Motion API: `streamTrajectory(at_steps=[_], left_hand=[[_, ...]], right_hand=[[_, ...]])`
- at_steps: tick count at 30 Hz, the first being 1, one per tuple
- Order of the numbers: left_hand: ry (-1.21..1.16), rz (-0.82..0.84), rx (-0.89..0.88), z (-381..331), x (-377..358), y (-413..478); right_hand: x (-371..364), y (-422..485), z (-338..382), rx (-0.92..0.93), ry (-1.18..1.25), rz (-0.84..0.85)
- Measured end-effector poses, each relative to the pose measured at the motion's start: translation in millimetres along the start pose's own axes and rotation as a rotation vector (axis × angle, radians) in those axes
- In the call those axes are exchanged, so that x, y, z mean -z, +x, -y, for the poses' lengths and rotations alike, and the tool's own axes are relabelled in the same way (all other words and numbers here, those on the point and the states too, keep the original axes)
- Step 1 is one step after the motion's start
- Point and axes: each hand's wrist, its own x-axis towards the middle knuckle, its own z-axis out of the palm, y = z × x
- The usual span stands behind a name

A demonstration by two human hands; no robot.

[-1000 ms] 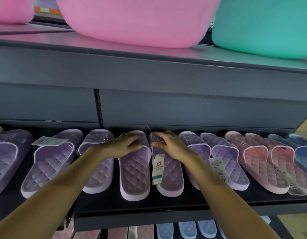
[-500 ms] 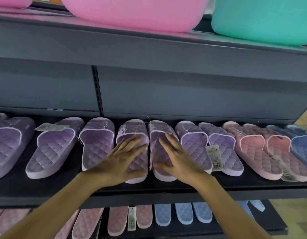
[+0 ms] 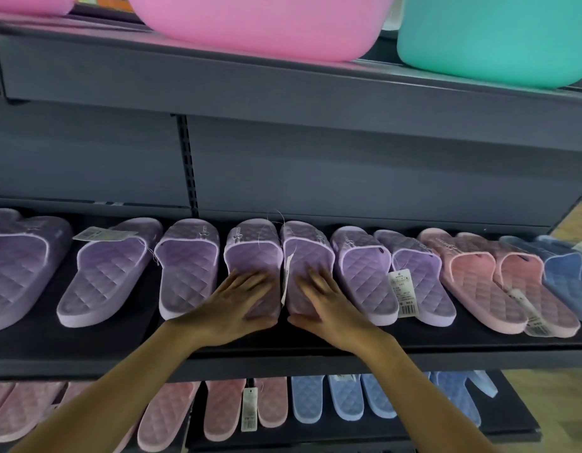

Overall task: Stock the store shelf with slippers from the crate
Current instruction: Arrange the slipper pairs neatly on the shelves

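A pair of purple quilted slippers lies side by side at the middle of the dark shelf [image 3: 315, 349], toes to the back. My left hand [image 3: 237, 302] rests flat on the heel of the left slipper [image 3: 252, 253], fingers spread. My right hand [image 3: 325, 304] lies flat on the heel of the right slipper [image 3: 307, 253], thumb at its heel edge. A tag hangs between the two slippers. More purple slippers [image 3: 188, 266] lie to the left, and purple, pink [image 3: 472, 276] and blue ones [image 3: 564, 273] to the right. The crate is out of view.
Above, a grey shelf carries a pink tub [image 3: 260, 24] and a teal tub [image 3: 492, 37]. The lower shelf holds pink slippers [image 3: 224, 410] and blue slippers [image 3: 307, 400]. A slotted upright [image 3: 188, 165] runs down the back panel. Wooden floor shows at the far right.
Both hands slid back from the slippers' toe straps to their heels and flattened out. The pair now sits deeper on the shelf, close together. The camera tilted down.
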Motion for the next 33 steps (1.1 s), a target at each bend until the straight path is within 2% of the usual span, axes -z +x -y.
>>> streamTrajectory(at_steps=[9,12,16,23,27,33], left_hand=[[-0.004,-0.047,0.007,-2,1,-7],[-0.09,-0.139,0.045,4,8,-22],[-0.085,-0.297,0.126,26,25,-51],[-0.03,-0.457,0.323,67,52,-106],[-0.15,-0.399,0.399,92,59,-125],[-0.11,-0.135,0.365,129,60,-126]], right_hand=[[8,-4,6,-0.008,-0.047,0.005],[22,-10,11,-0.03,-0.005,-0.072],[35,-7,21,0.05,-0.015,-0.213],[29,25,77,0.18,0.027,-0.229],[13,41,116,0.246,0.084,-0.139],[-22,67,156,0.163,0.028,-0.022]])
